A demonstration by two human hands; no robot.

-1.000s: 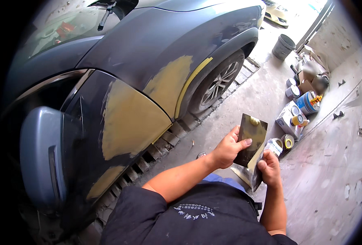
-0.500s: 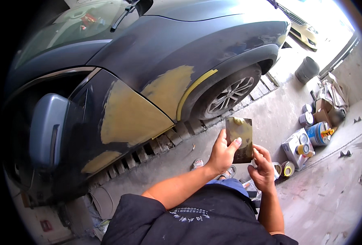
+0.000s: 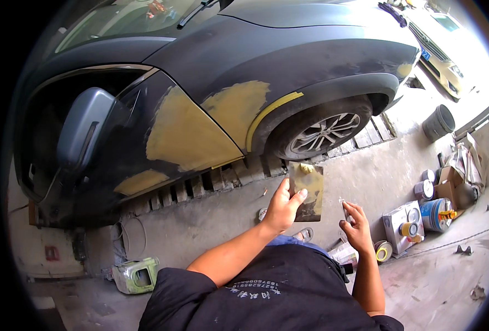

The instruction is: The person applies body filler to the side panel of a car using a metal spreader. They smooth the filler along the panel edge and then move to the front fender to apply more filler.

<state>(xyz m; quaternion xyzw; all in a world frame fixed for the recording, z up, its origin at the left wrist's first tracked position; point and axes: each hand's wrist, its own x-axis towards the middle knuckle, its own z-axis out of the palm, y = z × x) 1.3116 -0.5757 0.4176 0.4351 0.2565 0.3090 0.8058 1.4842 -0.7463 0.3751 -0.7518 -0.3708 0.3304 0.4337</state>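
My left hand (image 3: 282, 209) grips a thin rectangular plate (image 3: 307, 193), smeared with yellowish paste and bearing a small dab at its top. To its right, my right hand (image 3: 356, 229) is closed on a thin metal spreader (image 3: 344, 208), seen nearly edge-on and apart from the plate. Ahead stands a dark grey car (image 3: 311, 55) with tan filler patches (image 3: 175, 132) on its door and front fender. Yellow masking tape (image 3: 272, 107) follows the wheel arch above the front wheel (image 3: 324, 132).
Cans (image 3: 436, 215), cardboard (image 3: 447, 190) and a white box (image 3: 399, 226) line the right wall. A grey bucket (image 3: 437, 121) stands farther back near a pale car (image 3: 443, 60). Slatted grating (image 3: 217, 179) runs below the dark car. A greenish plastic container (image 3: 135, 276) lies at lower left.
My hands have moved apart, the left with the plate shifting leftward, the right now clear of it with the spreader. The view has turned, so the car appears more level and farther right.
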